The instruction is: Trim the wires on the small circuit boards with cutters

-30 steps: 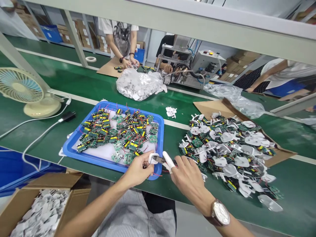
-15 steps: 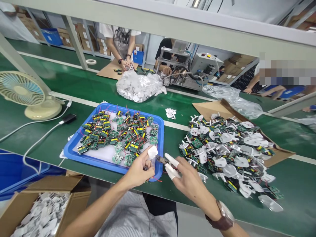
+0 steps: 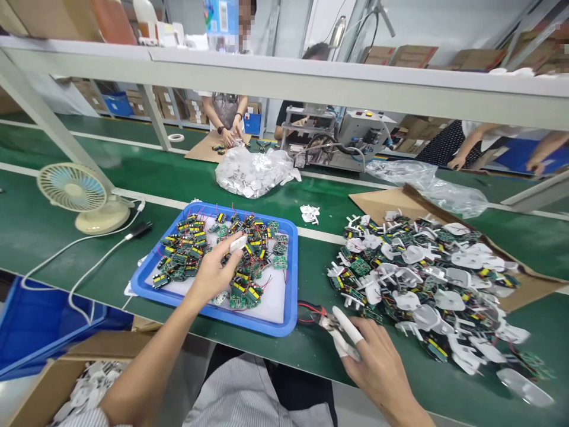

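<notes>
My left hand (image 3: 217,270) reaches over the blue tray (image 3: 291,296), closed in a pinch with a small white plastic piece (image 3: 239,243) at the fingertips. Under and around it lie several green circuit boards (image 3: 244,293) with yellow-wrapped parts and red wires. To the right of the tray, my right hand (image 3: 377,362) wears white finger covers on thumb and index finger. Those two fingers close around the metal head of a pair of pliers (image 3: 326,320); its red and black handles point left, towards the tray rim.
White plastic parts with boards attached (image 3: 413,284) are heaped on cardboard at right. A bag of white pieces (image 3: 255,172) and a fan (image 3: 84,196) stand farther back. An overhead beam (image 3: 267,77) crosses the view. Across the bench, a co-worker's hands (image 3: 233,136) handle small parts.
My left hand has moved left and away over the tray, with the white piece. My right hand has shifted right and nearer me, with the pliers. The view has tilted up.
</notes>
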`<state>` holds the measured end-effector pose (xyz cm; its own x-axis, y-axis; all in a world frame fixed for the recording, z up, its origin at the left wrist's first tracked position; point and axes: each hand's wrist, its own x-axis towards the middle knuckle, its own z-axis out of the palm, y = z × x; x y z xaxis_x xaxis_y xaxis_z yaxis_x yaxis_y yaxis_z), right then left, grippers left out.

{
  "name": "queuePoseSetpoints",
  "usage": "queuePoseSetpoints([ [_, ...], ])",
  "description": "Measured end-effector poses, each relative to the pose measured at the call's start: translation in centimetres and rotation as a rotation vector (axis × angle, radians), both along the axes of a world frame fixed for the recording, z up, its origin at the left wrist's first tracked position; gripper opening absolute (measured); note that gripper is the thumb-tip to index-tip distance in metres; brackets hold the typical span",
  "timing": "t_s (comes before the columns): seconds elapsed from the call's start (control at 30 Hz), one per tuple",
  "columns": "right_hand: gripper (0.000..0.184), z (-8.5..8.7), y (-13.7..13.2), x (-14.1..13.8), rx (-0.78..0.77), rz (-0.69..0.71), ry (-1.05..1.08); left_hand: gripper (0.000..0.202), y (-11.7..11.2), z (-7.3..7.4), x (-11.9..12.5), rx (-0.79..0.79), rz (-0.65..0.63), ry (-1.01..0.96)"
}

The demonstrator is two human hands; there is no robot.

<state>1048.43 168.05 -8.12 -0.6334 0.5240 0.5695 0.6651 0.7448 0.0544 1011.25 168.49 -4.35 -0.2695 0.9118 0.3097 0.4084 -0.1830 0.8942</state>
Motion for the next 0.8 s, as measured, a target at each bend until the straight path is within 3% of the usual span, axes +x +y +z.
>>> queuePoseSetpoints([
  [0.1, 0.013, -1.3, -0.7, 1.0, 0.042, 0.014, 0.022, 0.051, 0.0, -0.2, -0.9, -0.074, -0.004, -0.289],
  [0.2, 0.014, -2.6, -1.2, 2.2, 0.061, 0.014, 0.034, 0.058, -0.1, -0.3, -0.8, -0.128, -0.042, -0.437],
  [0.33, 0.025, -4.1, -1.8, 3.3, 0.015, -0.012, 0.086, 0.062, 0.4, -0.2, -0.2, -0.188, -0.114, -0.472],
  [0.43, 0.024, -4.6, -2.1, 3.3, -0.026, -0.011, 0.128, 0.059, 1.8, -0.2, 0.4, -0.206, -0.164, -0.382],
  [0.6, 0.024, -4.5, -2.5, 3.0, -0.018, 0.004, 0.168, 0.048, 7.3, -0.1, 3.3, -0.152, -0.294, -0.054],
  [0.8, 0.027, -5.6, -3.0, 3.8, -0.034, -0.043, 0.173, 0.026, 17.9, 1.1, 9.5, -0.142, -0.383, 0.171],
])
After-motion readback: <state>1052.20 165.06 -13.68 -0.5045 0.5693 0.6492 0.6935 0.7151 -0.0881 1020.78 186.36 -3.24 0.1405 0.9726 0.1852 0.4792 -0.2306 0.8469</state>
